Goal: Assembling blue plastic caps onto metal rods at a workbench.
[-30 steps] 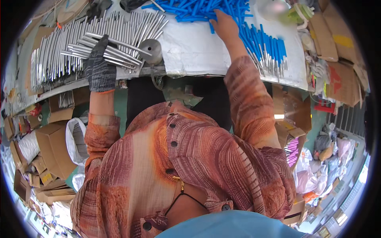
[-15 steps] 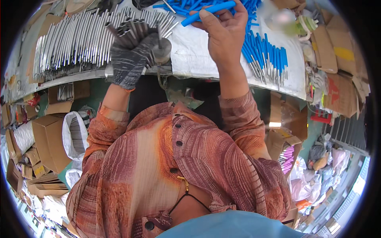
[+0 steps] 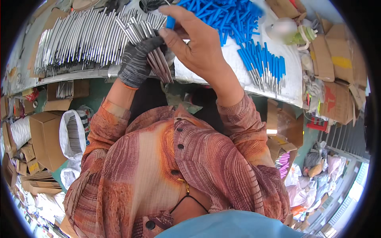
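Note:
In a dark grey knit glove, my left hand (image 3: 134, 65) is closed round a bundle of thin silver metal tubes (image 3: 160, 66), tilted over the table's front edge. My bare right hand (image 3: 198, 41) is just right of the bundle's upper part, thumb and fingers pinching a blue tube (image 3: 170, 22); most of that tube is hidden behind the fingers. A wide row of silver metal tubes (image 3: 79, 37) lies on the table to the left. Beyond my right hand is a heap of loose blue tubes (image 3: 226, 18). Silver tubes with blue sleeves (image 3: 266, 65) lie side by side on the right.
White cloth (image 3: 184, 71) covers part of the table. Cardboard boxes (image 3: 341, 47) and a greenish bottle (image 3: 303, 36) stand at the right. Below the table's left side are an open carton (image 3: 47, 137) and a white sack of tubes (image 3: 72, 135).
My right hand has come left and nearer the bundle, bringing the blue tube. My left hand has turned the bundle, so its lower ends now show below the glove.

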Available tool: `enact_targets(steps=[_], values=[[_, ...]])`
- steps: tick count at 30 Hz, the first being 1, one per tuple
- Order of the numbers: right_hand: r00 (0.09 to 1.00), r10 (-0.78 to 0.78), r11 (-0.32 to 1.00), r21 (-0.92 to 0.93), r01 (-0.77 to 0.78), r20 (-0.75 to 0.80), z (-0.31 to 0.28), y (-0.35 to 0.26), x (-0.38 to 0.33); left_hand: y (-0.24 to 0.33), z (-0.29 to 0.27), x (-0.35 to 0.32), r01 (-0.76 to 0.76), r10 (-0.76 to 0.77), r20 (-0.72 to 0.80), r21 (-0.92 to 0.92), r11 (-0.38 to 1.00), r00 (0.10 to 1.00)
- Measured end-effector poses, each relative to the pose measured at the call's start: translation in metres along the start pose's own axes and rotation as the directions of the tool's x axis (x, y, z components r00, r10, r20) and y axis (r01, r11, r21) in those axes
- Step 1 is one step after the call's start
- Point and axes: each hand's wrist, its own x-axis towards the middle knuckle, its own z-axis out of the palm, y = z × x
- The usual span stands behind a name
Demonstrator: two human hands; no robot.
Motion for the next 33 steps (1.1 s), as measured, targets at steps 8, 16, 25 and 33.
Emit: enact_targets(steps=[8, 16, 25, 33], values=[[0.961, 0.210, 0.890, 0.370, -0.265, 0.182, 0.017, 0.013, 0.001, -0.027, -0.039, 0.025, 0.232, -0.195, 0.128, -0.603, 0.763, 0.972], [0.965, 0.183, 0.969, 0.201, -0.144, -0.188, 0.033, 0.029, -0.008, -0.016, -0.050, 0.021, 0.176, -0.180, 0.045, -0.539, 0.824, 0.983], [0.853, 0.062, 0.269, -0.815, -0.514, -0.518, -0.192, 0.212, -0.142, -0.007, -0.050, 0.017, 0.048, -0.141, -0.147, -0.509, 0.859, 0.979], [0.805, 0.564, 0.546, -0.649, -0.530, -0.183, -0.092, 0.210, -0.101, 0.004, -0.051, 0.018, -0.165, -0.009, -0.418, -0.377, 0.912, 0.909]])
